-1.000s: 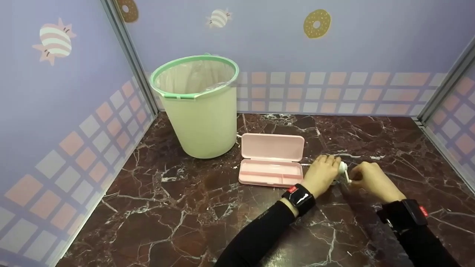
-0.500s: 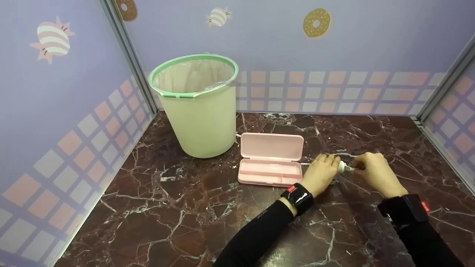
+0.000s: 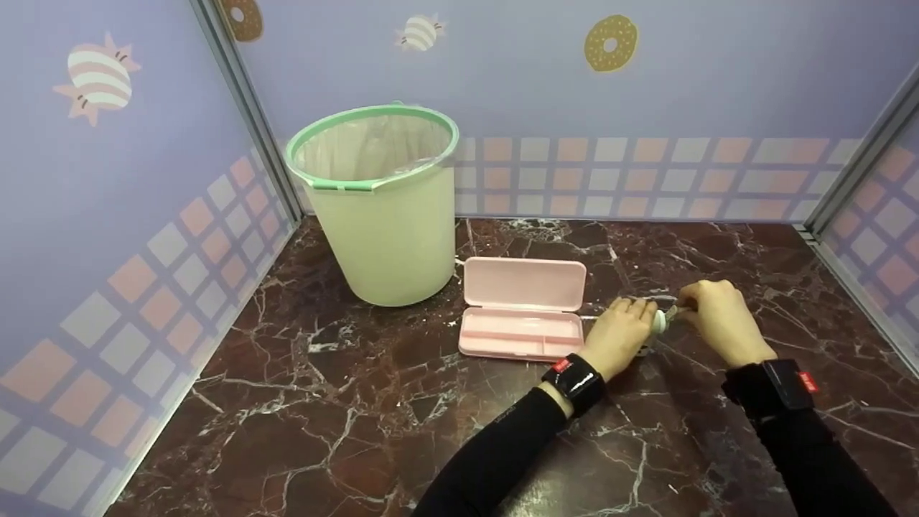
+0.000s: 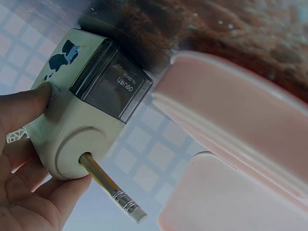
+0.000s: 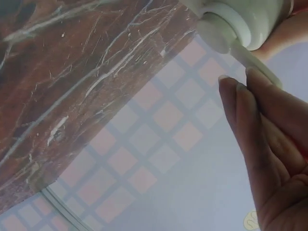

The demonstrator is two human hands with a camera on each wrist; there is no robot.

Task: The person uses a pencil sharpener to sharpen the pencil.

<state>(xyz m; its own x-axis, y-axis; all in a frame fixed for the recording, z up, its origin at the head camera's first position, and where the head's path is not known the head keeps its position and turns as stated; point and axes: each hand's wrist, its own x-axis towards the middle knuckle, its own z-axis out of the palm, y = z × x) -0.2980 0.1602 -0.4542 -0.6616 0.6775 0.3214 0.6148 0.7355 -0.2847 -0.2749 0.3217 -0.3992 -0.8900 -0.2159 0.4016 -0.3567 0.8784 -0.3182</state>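
A white crank pencil sharpener (image 4: 72, 110) with a dark clear shavings drawer is gripped by my left hand (image 3: 621, 334), fingers over its top in the head view. From the sharpener's round front a yellow pencil (image 4: 103, 178) sticks out, eraser end outward; its other end is hidden inside. My right hand (image 3: 724, 322) pinches the end of the crank handle (image 5: 252, 61) on the opposite side. Just left of the sharpener lies an open pink pencil case (image 3: 502, 346), its lid tilted back.
A pale green bin (image 3: 388, 237) with a clear liner stands at the back left, behind the pencil case. Patterned lilac walls (image 3: 517, 72) enclose the dark marbled tabletop (image 3: 344, 431) at the back and sides.
The right hand has risen and moved slightly away from me, turning the crank from pointing down to pointing up. The left hand stays on the sharpener.
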